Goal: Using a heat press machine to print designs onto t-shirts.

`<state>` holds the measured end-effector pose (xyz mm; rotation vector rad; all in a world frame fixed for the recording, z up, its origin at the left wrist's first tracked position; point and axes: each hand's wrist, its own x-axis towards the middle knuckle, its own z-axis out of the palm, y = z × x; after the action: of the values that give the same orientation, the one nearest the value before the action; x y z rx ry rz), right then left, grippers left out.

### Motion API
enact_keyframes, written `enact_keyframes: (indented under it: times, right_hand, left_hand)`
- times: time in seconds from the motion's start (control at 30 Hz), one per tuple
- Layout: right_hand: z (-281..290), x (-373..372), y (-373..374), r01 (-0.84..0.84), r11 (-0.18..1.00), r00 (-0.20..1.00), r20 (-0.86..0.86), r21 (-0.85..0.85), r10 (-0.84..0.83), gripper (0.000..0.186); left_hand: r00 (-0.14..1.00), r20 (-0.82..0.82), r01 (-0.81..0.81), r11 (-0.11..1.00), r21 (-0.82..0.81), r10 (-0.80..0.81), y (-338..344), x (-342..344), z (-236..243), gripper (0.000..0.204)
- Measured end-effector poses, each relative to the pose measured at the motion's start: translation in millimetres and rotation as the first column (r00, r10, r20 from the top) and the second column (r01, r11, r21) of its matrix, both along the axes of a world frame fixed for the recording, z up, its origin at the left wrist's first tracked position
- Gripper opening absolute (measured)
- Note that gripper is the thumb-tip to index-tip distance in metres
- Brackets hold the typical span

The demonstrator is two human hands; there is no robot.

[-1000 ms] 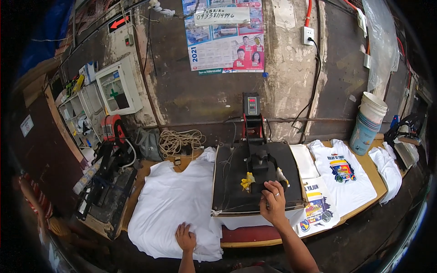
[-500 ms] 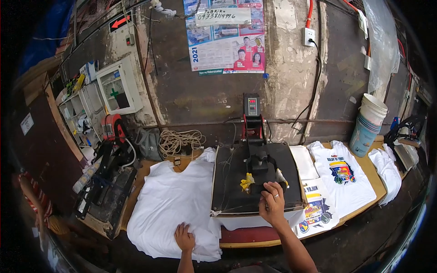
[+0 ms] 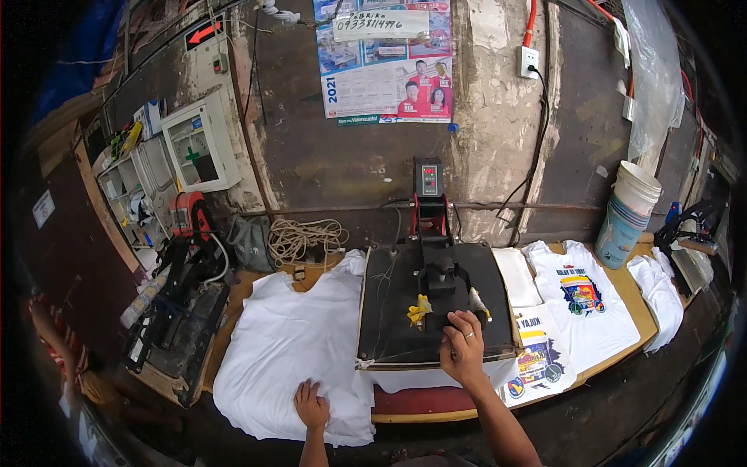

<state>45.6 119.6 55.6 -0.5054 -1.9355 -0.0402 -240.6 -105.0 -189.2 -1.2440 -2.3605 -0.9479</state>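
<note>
Heat press point(image 3: 397, 303) has the curled right hand point(image 3: 463, 349) on its handle point(image 3: 436, 321), the flat, empty left hand point(image 3: 312, 406) on white shirt point(image 3: 292, 342).

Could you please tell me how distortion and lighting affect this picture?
Head view: the table's edge bends with the fisheye and corners go black; head view again: the left white shirt looks bright, the floor dim, the right hand fairly sharp.

Press point(image 3: 389, 307): matt black top, metal-looking | plain shirt point(image 3: 284, 350): white cloth, creased | printed sheet point(image 3: 533, 356): smooth paper | bucket point(image 3: 622, 218): plastic | wall point(image 3: 498, 156): rough, flaking paint
</note>
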Motion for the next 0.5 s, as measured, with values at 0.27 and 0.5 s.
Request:
enact_keyframes:
  times: [0.27, 0.5]
  right_hand:
    - [-1.2, 0.6, 1.0, -0.003, 1.0, 1.0, 0.005, -0.007, 0.003, 0.028]
    - [-2.3, -0.5, 1.4, -0.002, 1.0, 1.0, -0.006, 0.003, 0.002, 0.028]
  left_hand:
    - [1.0, 0.008, 0.008, 1.0, 0.0, -0.008, 0.4, -0.7, -1.9, 0.04]
    - [1.0, -0.008, 0.006, 1.0, -0.014, -0.006, -1.0, -1.9, -3.6, 0.039]
